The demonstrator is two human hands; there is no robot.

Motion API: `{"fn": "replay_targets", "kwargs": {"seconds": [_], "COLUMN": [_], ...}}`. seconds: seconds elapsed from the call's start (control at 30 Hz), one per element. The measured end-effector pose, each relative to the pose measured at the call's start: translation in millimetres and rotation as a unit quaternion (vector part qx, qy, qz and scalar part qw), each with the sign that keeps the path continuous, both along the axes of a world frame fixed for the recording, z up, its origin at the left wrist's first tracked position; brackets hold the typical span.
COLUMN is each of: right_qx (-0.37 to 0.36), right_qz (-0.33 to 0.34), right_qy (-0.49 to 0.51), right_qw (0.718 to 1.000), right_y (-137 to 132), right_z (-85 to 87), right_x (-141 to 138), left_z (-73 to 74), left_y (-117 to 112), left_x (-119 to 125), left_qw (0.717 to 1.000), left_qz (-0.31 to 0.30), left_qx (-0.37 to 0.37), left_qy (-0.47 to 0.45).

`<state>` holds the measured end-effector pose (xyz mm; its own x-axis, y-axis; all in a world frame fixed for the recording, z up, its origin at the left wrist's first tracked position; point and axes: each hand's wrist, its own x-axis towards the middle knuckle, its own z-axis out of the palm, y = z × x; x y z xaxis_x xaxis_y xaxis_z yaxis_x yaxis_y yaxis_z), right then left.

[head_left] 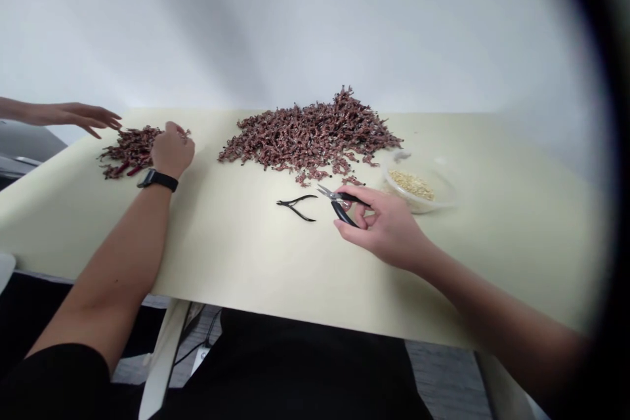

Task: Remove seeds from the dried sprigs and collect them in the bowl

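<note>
Pale table (236,262); two piles (310,141), one bowl (446,193), one nipper (291,204); right grip (388,223) holding pliers (345,214); left grip (172,152), cannot tell

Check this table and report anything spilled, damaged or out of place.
A few reddish-brown pieces lie strewn in front of the large pile, looking untidy. Something brighter red, too small to identify, shows at the near edge of the smaller pile, unlike its surroundings. No golden bits appear spilled outside the clear bowl.
</note>
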<state>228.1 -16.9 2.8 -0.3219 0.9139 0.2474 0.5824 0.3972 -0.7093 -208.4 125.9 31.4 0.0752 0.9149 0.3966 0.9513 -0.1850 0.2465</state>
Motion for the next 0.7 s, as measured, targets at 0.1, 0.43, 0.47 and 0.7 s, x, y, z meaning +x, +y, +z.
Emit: {"fn": "replay_targets", "kwargs": {"seconds": [0.1, 0.43, 0.47, 0.7], "right_qx": [0.032, 0.042, 0.043, 0.064], "right_qz": [0.011, 0.021, 0.022, -0.002], "right_qy": [-0.037, -0.059, -0.058, -0.042], "right_qw": [0.999, 0.997, 0.997, 0.997], "right_y": [3, 8, 8, 5], "right_z": [0.3, 0.3, 0.4, 10.7], "right_x": [1, 1, 1, 3], "left_z": [-9.6, -50.9, -52.9, -54.4], "left_y": [4, -14, -13, -7], "left_x": [27, 122, 122, 109], "left_qw": [0.999, 0.959, 0.959, 0.964], "left_qz": [-0.017, -0.279, -0.278, -0.259], "left_qx": [0.035, -0.027, -0.03, -0.025], "left_qy": [-0.008, 0.044, 0.046, 0.051]}}
